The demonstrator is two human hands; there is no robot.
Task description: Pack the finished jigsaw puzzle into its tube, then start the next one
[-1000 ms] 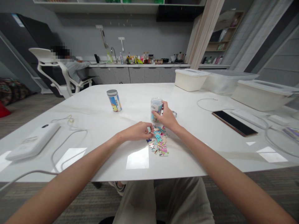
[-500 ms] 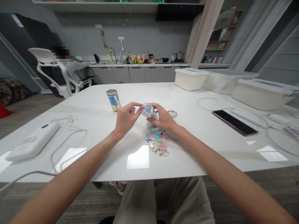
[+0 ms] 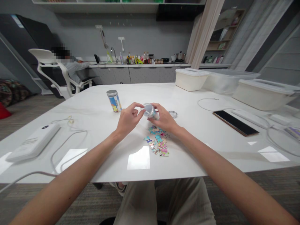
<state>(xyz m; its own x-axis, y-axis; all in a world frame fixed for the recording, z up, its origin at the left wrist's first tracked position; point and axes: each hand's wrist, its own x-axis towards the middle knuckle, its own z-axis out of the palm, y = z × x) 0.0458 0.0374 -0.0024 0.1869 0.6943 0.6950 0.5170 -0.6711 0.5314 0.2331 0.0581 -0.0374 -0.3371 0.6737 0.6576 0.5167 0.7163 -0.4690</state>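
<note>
My right hand [image 3: 164, 118] is wrapped round a small open canister [image 3: 153, 114], which it holds tilted with its mouth towards my left hand. At that mouth my left hand [image 3: 128, 118] has thumb and forefinger closed together. Something thin and pale shows by the fingertips, too small to name. Below the canister a loose heap of colourful jigsaw pieces [image 3: 158, 140] lies on the white table [image 3: 112, 156]. Just right of my right hand rests a silvery round lid or ring [image 3: 172, 114]. A second canister [image 3: 114, 101], with a blue and yellow label and metal lid, stands upright beyond my left hand.
On the right lie a dark phone [image 3: 235, 122] and white cables. Lidded plastic boxes [image 3: 192, 79] line the far right edge. A white power bank [image 3: 34, 142] with a cord [image 3: 64, 147] sits at left. Someone sits in a white chair [image 3: 53, 67] in the background.
My left hand has shifted very slightly right, its fingertips nearer the canister's mouth. The canister has tilted a little; the puzzle pieces stay where they were.
</note>
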